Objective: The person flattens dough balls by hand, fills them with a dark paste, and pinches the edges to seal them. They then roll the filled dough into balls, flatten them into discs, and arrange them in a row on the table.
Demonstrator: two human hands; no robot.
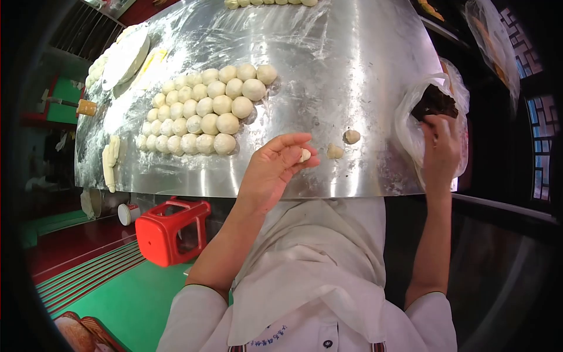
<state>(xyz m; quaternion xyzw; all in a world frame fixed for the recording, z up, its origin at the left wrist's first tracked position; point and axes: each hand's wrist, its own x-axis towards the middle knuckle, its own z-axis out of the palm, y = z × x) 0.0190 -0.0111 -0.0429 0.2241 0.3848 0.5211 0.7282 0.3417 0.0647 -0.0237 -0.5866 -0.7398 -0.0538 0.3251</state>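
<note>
My left hand is closed around a small piece of pale dough, held above the front part of the metal table. At the right, my right hand reaches into a clear plastic bag and its fingers touch a dark brown paste. Whether the fingers grip some paste is hard to see. Between my hands lie two small dough pieces, a flattish one and a rounder one. Left of my left hand, rows of floured dough balls sit close together.
The metal table is dusted with flour. Strips of dough lie near its left edge, with a white bowl-like object behind. More dough balls line the far edge. A red stool stands below on the left.
</note>
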